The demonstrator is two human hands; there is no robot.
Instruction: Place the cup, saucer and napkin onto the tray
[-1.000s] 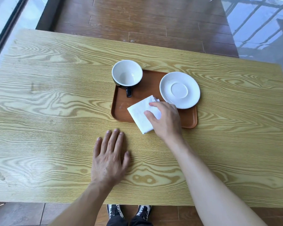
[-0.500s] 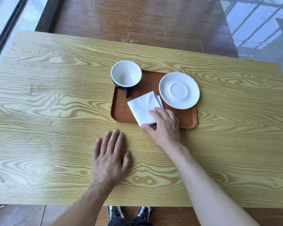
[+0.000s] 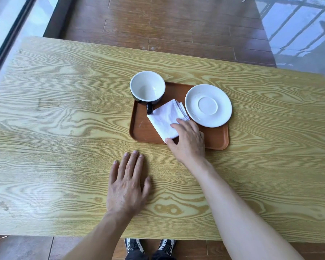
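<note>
A brown tray [image 3: 217, 139] lies on the wooden table. A cup [image 3: 147, 88], black outside and white inside, stands upright in the tray's far left corner, its handle pointing toward me. A white saucer [image 3: 208, 105] sits in the far right corner, overhanging the rim. A folded white napkin [image 3: 166, 119] lies flat in the tray's middle. My right hand [image 3: 188, 141] rests at the napkin's near right corner, fingertips and thumb touching its edge, fingers spread. My left hand [image 3: 128, 184] lies flat on the table, nearer to me than the tray, holding nothing.
The yellow wood-grain table [image 3: 54, 128] spans the view, with its near edge just above my shoes [image 3: 150, 245]. A brown plank floor [image 3: 167, 21] lies beyond the far edge. A glass wall runs along the left side.
The napkin slid fully onto the tray, away from its near rim. My right hand opened from on top of it and drew back to its near corner. My left hand stayed still.
</note>
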